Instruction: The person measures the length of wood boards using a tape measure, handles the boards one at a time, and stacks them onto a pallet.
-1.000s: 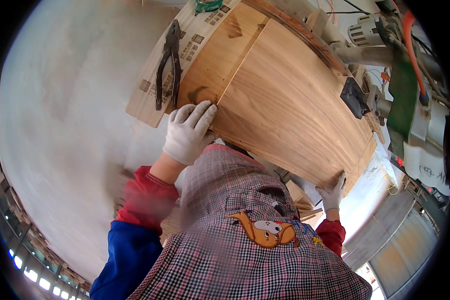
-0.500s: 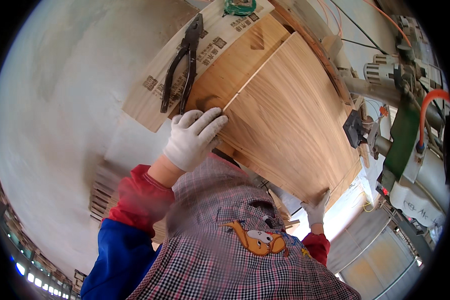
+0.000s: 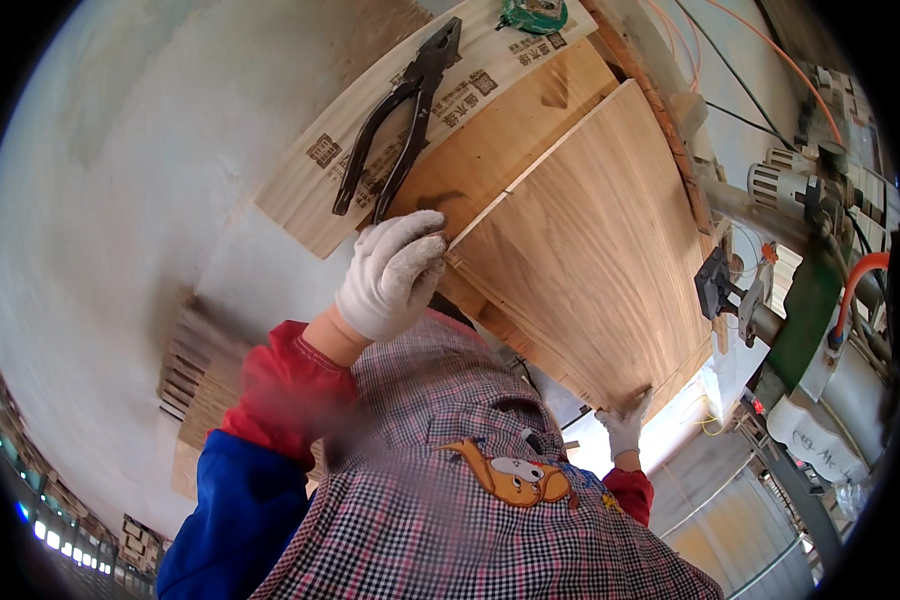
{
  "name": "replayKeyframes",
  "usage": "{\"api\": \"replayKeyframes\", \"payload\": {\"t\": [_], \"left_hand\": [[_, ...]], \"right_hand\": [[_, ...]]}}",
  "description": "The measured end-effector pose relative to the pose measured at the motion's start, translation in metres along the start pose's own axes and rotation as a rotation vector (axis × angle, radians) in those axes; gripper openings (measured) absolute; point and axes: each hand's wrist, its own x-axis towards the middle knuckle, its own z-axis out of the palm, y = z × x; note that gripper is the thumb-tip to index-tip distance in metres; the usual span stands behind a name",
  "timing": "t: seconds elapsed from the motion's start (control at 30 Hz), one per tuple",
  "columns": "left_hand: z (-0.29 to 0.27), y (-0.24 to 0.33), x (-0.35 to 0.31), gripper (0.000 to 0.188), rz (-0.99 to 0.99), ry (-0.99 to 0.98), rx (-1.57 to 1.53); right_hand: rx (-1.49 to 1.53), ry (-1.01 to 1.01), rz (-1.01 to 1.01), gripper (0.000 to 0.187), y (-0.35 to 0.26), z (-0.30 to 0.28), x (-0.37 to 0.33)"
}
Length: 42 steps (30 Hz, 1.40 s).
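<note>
Head view showed the board (image 3: 590, 240) lying ahead and right of your left hand (image 3: 395, 275), half-curled beside its corner (any hold couldn't be told); its grain slanted down toward your right hand (image 3: 625, 428), touching the opposite near corner, finger extended, grip hidden.

Smooth wood panel (image 3: 590, 235), cloth apron (image 3: 450, 430), apparently metal pliers (image 3: 424, 78)

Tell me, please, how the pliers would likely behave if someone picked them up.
The pliers would probably feel heavy for their size, since they look like dark metal. They should be stiff, though the parted handles may swing open or shut. Lying flat on the pale board, they seem unlikely to roll.
</note>
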Motion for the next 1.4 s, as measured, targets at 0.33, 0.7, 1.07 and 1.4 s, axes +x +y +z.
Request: {"api": "replayKeyframes", "payload": {"t": [0.33,0.7,1.07,1.4], "left_hand": [[0.002,0.001,0.0,0.087,-0.027,0.035,-0.031],[0.007,0.004,0.001,0.087,-0.087,0.041,0.046],[0.007,0.007,0.006,0.074,-0.098,0.028,0.083],[0.004,0.014,0.012,0.062,-0.146,-0.015,0.114]], "right_hand": [[0.097,-0.023,0.096,0.125,-0.015,0.004,-0.004],[0.042,0.0,0.058,0.122,-0.017,0.001,0.0],[0.068,0.023,0.087,0.122,-0.036,0.005,-0.001],[-0.103,0.031,-0.009,0.126,-0.016,-0.002,0.004]]}}
